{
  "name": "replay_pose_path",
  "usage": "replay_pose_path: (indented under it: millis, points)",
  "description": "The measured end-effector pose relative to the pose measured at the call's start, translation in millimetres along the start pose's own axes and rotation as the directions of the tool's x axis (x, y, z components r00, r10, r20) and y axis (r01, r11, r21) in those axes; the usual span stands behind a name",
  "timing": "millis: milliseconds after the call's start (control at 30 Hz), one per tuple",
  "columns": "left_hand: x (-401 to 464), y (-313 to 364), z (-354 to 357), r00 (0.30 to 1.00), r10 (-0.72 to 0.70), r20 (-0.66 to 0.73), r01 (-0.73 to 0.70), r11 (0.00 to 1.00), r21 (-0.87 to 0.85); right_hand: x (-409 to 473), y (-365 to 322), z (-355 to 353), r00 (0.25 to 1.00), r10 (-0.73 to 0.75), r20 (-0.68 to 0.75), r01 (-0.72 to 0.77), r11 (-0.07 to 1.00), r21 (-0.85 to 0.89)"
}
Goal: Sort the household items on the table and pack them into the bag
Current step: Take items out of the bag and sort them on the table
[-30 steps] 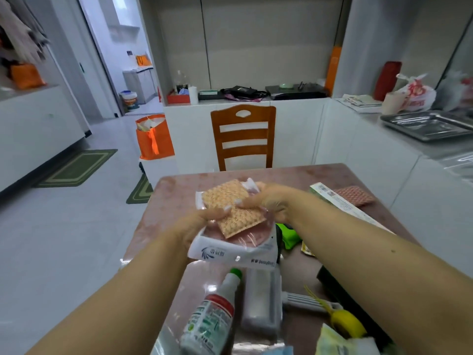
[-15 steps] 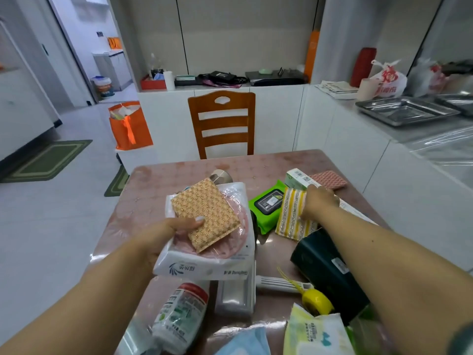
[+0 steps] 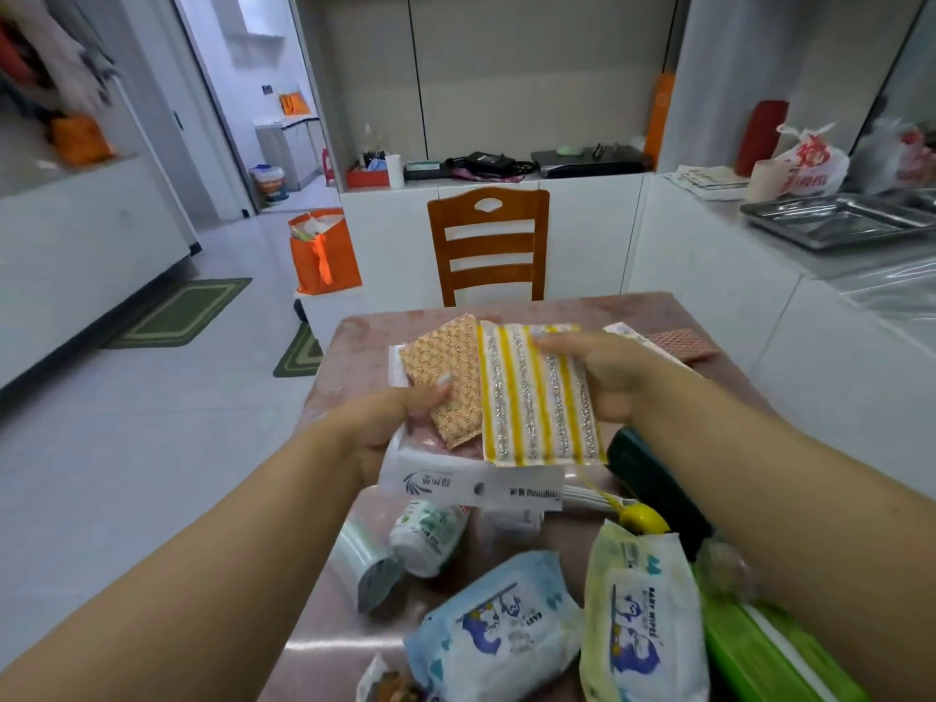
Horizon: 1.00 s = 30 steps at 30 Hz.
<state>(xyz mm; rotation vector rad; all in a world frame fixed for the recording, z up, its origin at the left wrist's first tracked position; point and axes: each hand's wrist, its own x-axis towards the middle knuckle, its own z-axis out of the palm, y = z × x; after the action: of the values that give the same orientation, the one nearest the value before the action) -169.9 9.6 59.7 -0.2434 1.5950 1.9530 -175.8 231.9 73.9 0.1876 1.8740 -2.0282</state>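
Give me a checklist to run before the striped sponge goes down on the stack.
1. Right hand holds the yellow-striped sponge: ok.
2. Left hand supports the white pack, thumb pinning the orange sponge: ok.
3. Free room on the stack beside the orange sponge: cannot tell, the striped one covers it.
4. Stack level: not ok, it tilts slightly.
5. Bag open and within reach: cannot tell; only an orange bag on the floor shows.

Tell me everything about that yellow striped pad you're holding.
The yellow striped pad is a flat rectangular scouring sponge with yellow bands between glittery silver ones. The right hand grips its right edge, holding it face up beside the orange pad, on the white pack in the left hand.
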Motion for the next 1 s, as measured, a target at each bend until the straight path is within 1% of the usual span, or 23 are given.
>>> replay_pose_path:
  millis: [33, 100, 167, 267, 333, 400, 500, 567, 600, 667, 733, 767, 800, 867, 933, 967, 1000]
  points:
    - [-9.6, -1.1, -0.5, 1.0, 0.012, 0.007, -0.012, 1.0, -0.015, -4.2, 6.5, 11.4, 1.0, 0.012, -0.009, -0.012, 1.0, 0.001]
    - [-30.7, -4.1, -0.7, 1.0, 0.023, -0.004, -0.023, 1.0, -0.018, -15.0, 15.1, 31.8, 0.999, -0.011, -0.047, 0.01, 1.0, -0.011]
    - [-51.4, -9.0, 1.8, 0.999, 0.043, -0.001, -0.042, 0.999, 0.013, -28.7, 20.6, 54.8, 0.992, -0.057, -0.116, 0.043, 0.992, -0.115]
    - [-81.1, -17.9, 4.2, 0.996, 0.09, -0.022, -0.087, 0.989, 0.12, -53.5, 23.4, 86.0, 0.973, -0.141, -0.183, 0.08, 0.949, -0.304]
    - [-98.9, -22.5, -1.5, 0.99, 0.135, -0.025, -0.129, 0.976, 0.173, -68.3, 28.1, 94.4, 0.97, -0.135, -0.204, 0.06, 0.94, -0.335]
    - [-116.8, -29.2, -7.6, 0.984, 0.178, -0.008, -0.171, 0.958, 0.23, -89.4, 33.9, 96.1, 0.968, -0.146, -0.203, 0.073, 0.941, -0.331]
    - [-141.6, -45.3, -15.0, 0.977, 0.211, 0.009, -0.206, 0.941, 0.269, -126.2, 49.2, 84.8, 0.934, -0.188, -0.303, 0.049, 0.909, -0.413]
    - [-155.9, -57.0, -21.2, 0.977, 0.214, 0.016, -0.21, 0.937, 0.28, -154.7, 70.1, 76.0, 0.911, -0.19, -0.366, -0.004, 0.883, -0.47]
    - [-163.6, -63.5, -23.2, 0.977, 0.211, 0.029, -0.21, 0.934, 0.287, -168.5, 83.0, 72.1, 0.905, -0.164, -0.393, -0.062, 0.863, -0.501]
    - [-175.1, -78.2, -29.0, 0.977, 0.212, 0.023, -0.208, 0.924, 0.321, -193.7, 113.9, 62.7, 0.896, -0.072, -0.439, -0.222, 0.783, -0.582]
    - [-186.2, -93.4, -30.0, 0.973, 0.228, -0.015, -0.207, 0.907, 0.366, -211.7, 147.7, 55.3, 0.863, 0.01, -0.506, -0.366, 0.702, -0.611]
    - [-190.5, -100.5, -29.5, 0.971, 0.237, -0.036, -0.205, 0.898, 0.389, -217.7, 164.3, 55.8, 0.85, 0.05, -0.525, -0.409, 0.69, -0.597]
    - [-194.3, -107.1, -28.9, 0.968, 0.245, -0.051, -0.203, 0.889, 0.412, -223.4, 177.1, 59.1, 0.845, 0.106, -0.523, -0.429, 0.719, -0.547]
    - [-200.3, -118.2, -27.2, 0.966, 0.248, -0.069, -0.195, 0.882, 0.429, -227.5, 197.5, 66.4, 0.87, 0.18, -0.459, -0.38, 0.838, -0.392]
    - [-206.2, -127.7, -26.0, 0.97, 0.237, -0.056, -0.193, 0.887, 0.42, -233.3, 197.9, 75.8, 0.898, 0.196, -0.394, -0.272, 0.951, -0.148]
    - [-209.1, -131.3, -25.7, 0.972, 0.232, -0.039, -0.196, 0.888, 0.416, -235.4, 191.8, 78.7, 0.911, 0.19, -0.366, -0.193, 0.981, 0.029]
    - [-211.6, -134.3, -26.3, 0.973, 0.23, -0.019, -0.202, 0.889, 0.411, -238.5, 182.7, 82.4, 0.923, 0.177, -0.341, -0.104, 0.97, 0.221]
